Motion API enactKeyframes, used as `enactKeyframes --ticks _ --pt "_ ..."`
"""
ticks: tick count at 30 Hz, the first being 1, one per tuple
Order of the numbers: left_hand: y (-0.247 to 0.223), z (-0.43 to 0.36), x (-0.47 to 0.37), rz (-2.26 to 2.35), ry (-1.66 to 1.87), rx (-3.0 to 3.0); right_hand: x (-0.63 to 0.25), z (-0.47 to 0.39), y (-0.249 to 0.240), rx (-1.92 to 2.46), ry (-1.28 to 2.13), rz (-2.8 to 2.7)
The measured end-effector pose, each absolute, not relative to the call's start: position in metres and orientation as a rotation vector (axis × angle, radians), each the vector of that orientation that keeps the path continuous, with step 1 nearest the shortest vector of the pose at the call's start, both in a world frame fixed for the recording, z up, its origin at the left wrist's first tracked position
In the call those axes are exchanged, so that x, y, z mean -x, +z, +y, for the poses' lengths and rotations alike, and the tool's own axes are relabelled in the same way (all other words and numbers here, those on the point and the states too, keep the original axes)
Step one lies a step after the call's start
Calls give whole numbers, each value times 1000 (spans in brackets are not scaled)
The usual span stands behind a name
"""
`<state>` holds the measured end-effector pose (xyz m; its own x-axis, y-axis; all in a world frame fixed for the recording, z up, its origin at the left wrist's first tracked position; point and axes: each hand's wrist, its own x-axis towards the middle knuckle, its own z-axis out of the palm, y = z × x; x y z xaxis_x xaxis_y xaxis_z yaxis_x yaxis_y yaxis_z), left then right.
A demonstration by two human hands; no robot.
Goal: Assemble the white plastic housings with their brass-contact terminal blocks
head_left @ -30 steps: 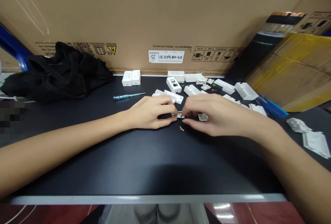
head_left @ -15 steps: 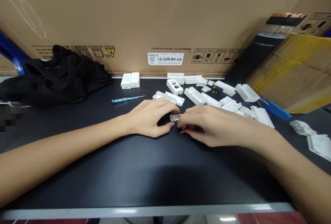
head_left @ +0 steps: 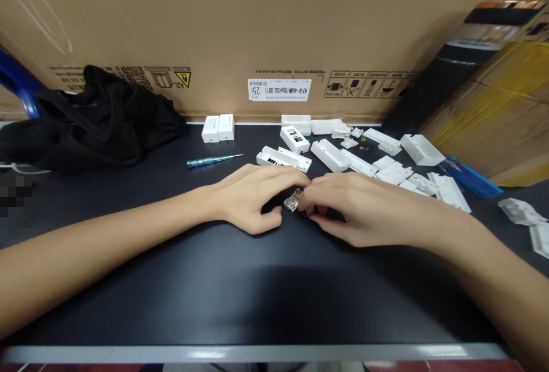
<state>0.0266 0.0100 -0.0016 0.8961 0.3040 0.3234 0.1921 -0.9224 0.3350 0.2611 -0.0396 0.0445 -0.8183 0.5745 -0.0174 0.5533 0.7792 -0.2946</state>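
Observation:
In the head view, a small white plastic part with brass contacts lies tilted low over the black tabletop, between my two hands. My right hand is closed, its fingertips on the right end of this part and covering it. My left hand is open around the part's left side. Its thumb stands apart from the part, while its index finger reaches over the far side to the right fingertips. Whether that finger touches the part is hidden. Just behind my hands sit a white plastic housing and a flat white strip.
A blue screwdriver lies behind my left hand, near two white boxes. Several white plastic pieces spread along the back right. Black cloth lies left; a large carton closes off the back. A blue tool lies right.
The small white part has turned from level to slanted. My left thumb has come away from it. The view has shifted slightly.

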Motion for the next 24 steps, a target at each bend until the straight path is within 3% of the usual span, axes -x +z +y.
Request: enactKeyframes --ticks 16,24 --pt "-2 12 -28 397 472 -2790 -268 -38 57 933 447 -2769" --pt "-5 15 -25 313 637 -2660 -264 -38 52 787 331 -2725"
